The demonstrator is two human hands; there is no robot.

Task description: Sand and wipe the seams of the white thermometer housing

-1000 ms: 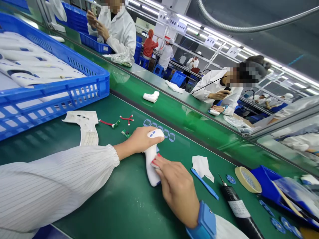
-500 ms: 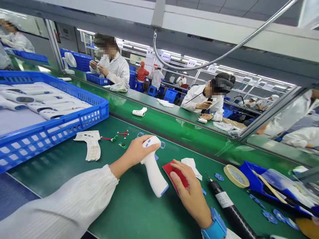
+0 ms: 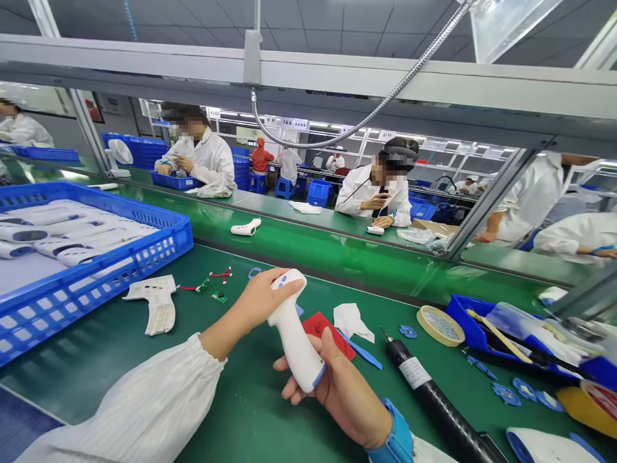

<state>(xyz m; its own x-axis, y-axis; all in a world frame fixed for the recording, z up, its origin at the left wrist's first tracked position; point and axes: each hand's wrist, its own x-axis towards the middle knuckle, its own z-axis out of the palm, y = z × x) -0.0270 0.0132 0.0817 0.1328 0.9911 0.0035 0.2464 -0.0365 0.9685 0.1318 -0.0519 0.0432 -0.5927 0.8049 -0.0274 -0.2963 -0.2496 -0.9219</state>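
- Between our two hands, in the head view, the white handheld unit slants down from the left hand toward the right hand.
- As far as we can judge, this unit is largely put together: its shell looks closed, with blue marks on the head and a blue end on the grip.
- Other pieces look unfitted: well off to the left of our left hand lies a loose shell half, and nearer that hand are red wires and a small green circuit board.
- Our left hand is closed around the unit's head, thumb across the top, forearm reaching up from the lower left.
- Our right hand is loosely spread, palm turned up, fingers passing behind the grip and thumb raised beside it; we cannot tell how firmly it touches.
- Just beyond our right thumb, a red sheet lies on the bench, a blue stick tool next to it; farther right of that hand rests a black screwdriver.
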